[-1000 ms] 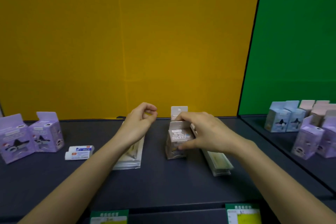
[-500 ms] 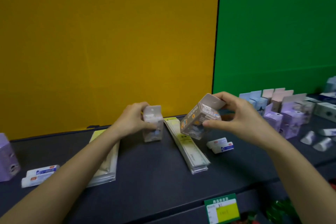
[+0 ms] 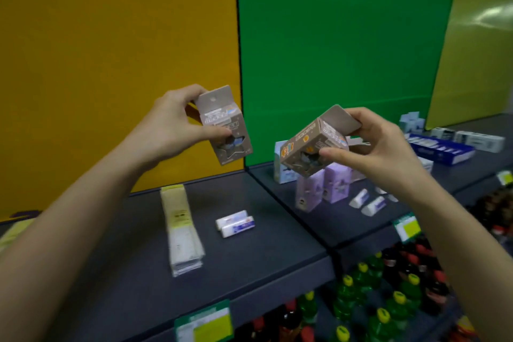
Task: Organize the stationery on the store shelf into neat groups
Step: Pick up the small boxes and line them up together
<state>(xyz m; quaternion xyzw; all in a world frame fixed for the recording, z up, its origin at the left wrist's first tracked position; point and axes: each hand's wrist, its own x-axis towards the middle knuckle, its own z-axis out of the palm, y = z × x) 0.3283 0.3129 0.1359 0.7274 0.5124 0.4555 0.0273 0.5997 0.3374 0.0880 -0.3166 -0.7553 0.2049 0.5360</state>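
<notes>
Left hand (image 3: pixel 169 125) now lifting brown box (image 3: pixel 224 130) off shelf (image 3: pixel 263 272), right hand (image 3: pixel 372 147) box (image 3: pixel 311 147) higher

Held up above the shelf (image 3: pixel 249 266): one small carton (image 3: pixel 223 128) in the left hand (image 3: pixel 172 126), another carton (image 3: pixel 313 147) tilted in the right hand (image 3: pixel 372 147), well apart. Below the left carton, on the shelf, a long stack of flat packets (image 3: pixel 181 230); just right of it, two erasers (image 3: pixel 235 223) touching. Farther right, past the divider, upright small boxes (image 3: pixel 322 183), then more erasers (image 3: pixel 369 201). Behind these, at far right, long flat boxes (image 3: pixel 438 148). Under the shelf, bottles (image 3: pixel 361 294).
</notes>
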